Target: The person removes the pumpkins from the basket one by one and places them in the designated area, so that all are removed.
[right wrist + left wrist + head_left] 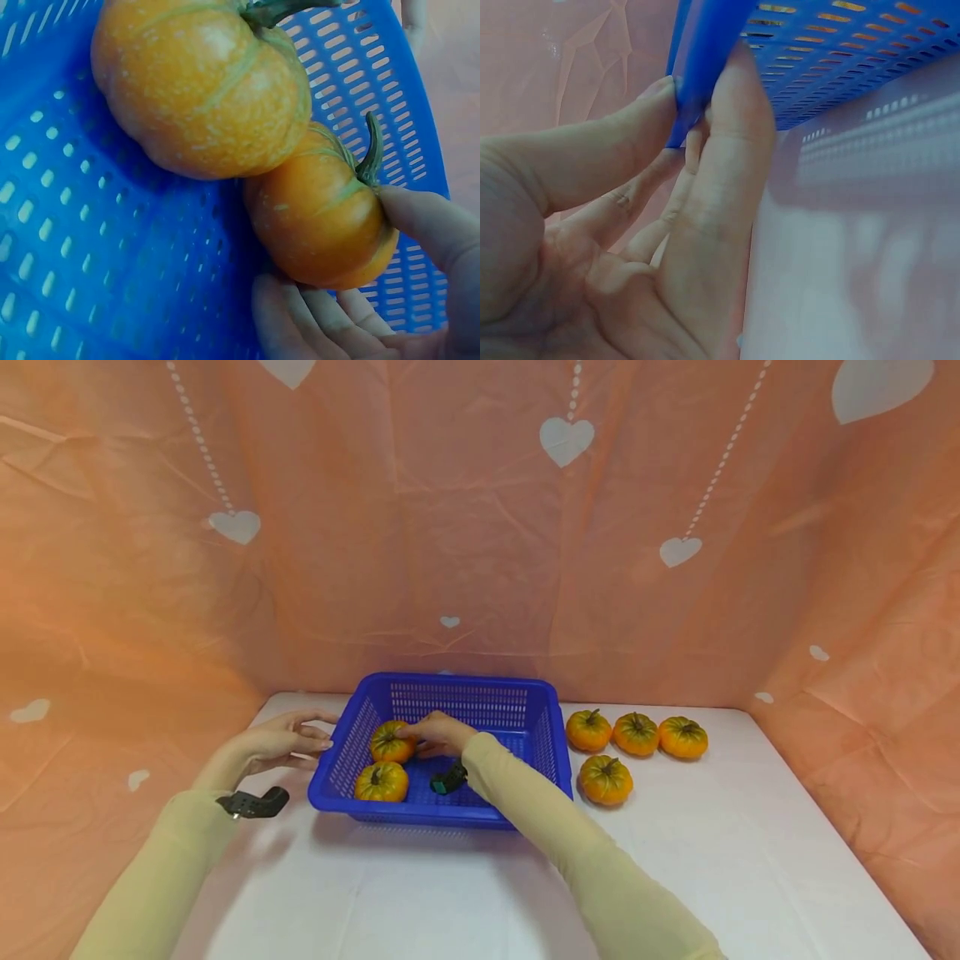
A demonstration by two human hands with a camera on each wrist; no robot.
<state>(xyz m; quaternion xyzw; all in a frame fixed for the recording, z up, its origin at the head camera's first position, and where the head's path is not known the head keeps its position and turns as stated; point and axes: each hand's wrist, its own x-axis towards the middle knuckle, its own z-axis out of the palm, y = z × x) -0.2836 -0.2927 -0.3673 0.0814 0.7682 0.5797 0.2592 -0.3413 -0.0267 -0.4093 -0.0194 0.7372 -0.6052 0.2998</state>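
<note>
Inside the blue plastic basket (442,810), my right hand (442,733) holds a small orange pumpkin (392,743). The right wrist view shows its thumb by the green stem and the other fingers curled under the side of this pumpkin (322,217). A second pumpkin (381,783) lies beside it, nearer the basket's front wall. At the basket's left side is my left hand (281,743). In the left wrist view its thumb and index finger pinch the basket rim (705,64) from both sides.
Right of the basket, three pumpkins stand in a row on the white table (712,860), the middle one (636,734) between two others. One more pumpkin (606,779) sits in front of them, close to the basket wall. A pink-orange cloth (480,568) with white hearts hangs behind.
</note>
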